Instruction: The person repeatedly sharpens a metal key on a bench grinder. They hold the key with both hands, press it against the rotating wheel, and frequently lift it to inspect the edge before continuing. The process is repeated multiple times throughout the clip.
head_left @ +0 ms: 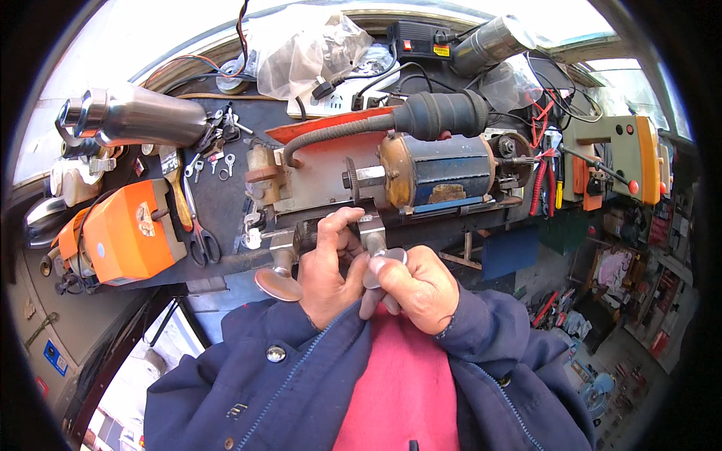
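In front of me stands a key cutting machine with a blue and brass-coloured motor (444,174) and a cutting wheel (351,179). My right hand (421,292) pinches the round metal clamp knob (374,276) of the right-hand vise (371,229), thumb on its face. Curled fingers of my left hand (325,264) sit between the two vises, the index finger reaching up to the right vise's jaw. Whatever lies in that grip is hidden. Left of it, the other vise (283,240) and its round knob (278,284) are untouched.
An orange machine (124,231), scissors (201,242), loose keys (226,167) and a steel flask (143,114) lie on the left of the bench. A flexible lamp (440,114) arches over the motor. Behind are a power strip (342,98) and plastic bags (301,49); red-handled pliers (538,188) hang right.
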